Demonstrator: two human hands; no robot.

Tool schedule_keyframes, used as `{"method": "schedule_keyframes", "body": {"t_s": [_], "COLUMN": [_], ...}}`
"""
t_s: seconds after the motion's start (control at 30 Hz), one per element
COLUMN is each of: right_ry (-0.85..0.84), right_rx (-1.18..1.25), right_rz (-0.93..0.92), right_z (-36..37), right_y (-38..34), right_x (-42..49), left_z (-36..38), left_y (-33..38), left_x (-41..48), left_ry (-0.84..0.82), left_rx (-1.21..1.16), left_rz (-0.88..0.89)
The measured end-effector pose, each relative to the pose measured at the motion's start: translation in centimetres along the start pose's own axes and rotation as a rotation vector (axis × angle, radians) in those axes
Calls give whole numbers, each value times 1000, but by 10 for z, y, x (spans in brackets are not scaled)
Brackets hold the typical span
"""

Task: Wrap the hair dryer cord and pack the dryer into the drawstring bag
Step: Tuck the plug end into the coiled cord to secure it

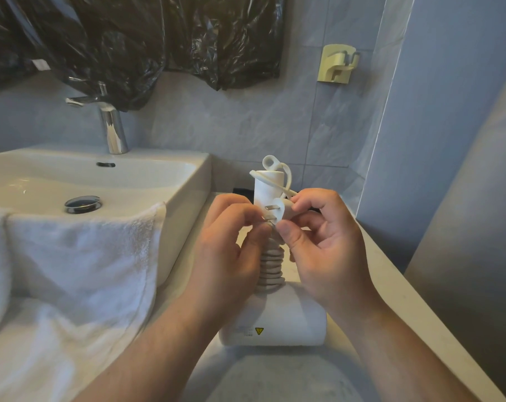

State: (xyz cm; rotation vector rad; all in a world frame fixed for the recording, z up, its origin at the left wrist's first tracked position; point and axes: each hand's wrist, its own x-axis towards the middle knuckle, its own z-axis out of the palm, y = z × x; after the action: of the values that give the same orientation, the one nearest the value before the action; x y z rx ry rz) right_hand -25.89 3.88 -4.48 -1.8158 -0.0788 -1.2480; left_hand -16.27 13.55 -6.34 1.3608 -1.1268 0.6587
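Note:
A white hair dryer point(275, 323) rests on its barrel on the pale counter, its handle point(267, 188) pointing up. The white cord point(271, 266) is coiled many times round the lower handle, and a last loop runs over the handle's top. My right hand point(324, 245) pinches the white plug point(283, 211), whose metal prongs point left. My left hand point(231, 250) grips the wrapped handle, its fingertips at the prongs. No drawstring bag is clearly in view; a dark object point(243, 192) lies partly hidden behind the hands.
A white sink point(185, 181) with a chrome tap point(111, 126) stands at the left, a white towel point(80, 256) draped over its front rim. A cream wall holder point(337, 63) hangs above. Black plastic sheeting point(130, 39) covers the upper wall. A blue wall bounds the counter's right.

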Motion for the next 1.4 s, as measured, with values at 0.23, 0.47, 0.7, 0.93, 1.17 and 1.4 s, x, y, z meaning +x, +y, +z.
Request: {"method": "schedule_keyframes", "body": {"t_s": [0.23, 0.47, 0.7, 0.93, 1.17, 1.4], "right_ry": [-18, -76, -46, -95, -46, 24], "right_rx": [36, 91, 202, 222, -120, -544], "right_rz": [70, 198, 276, 234, 6, -317], "right_z": [-5, -15, -10, -7, -3, -6], "right_y": [-3, -5, 0, 4, 11, 14], "right_x": [4, 8, 7, 5, 2, 0], "left_z": [-1, -4, -4, -2, -1, -3], "left_y": [-2, 0, -2, -3, -1, -4], "left_x": [-1, -1, -1, 0, -1, -1], "left_ry": [-8, 11, -11, 17, 50, 25], "left_rx": [88, 52, 28, 58, 104, 156], "left_rz": [72, 35, 91, 40, 35, 124]}}
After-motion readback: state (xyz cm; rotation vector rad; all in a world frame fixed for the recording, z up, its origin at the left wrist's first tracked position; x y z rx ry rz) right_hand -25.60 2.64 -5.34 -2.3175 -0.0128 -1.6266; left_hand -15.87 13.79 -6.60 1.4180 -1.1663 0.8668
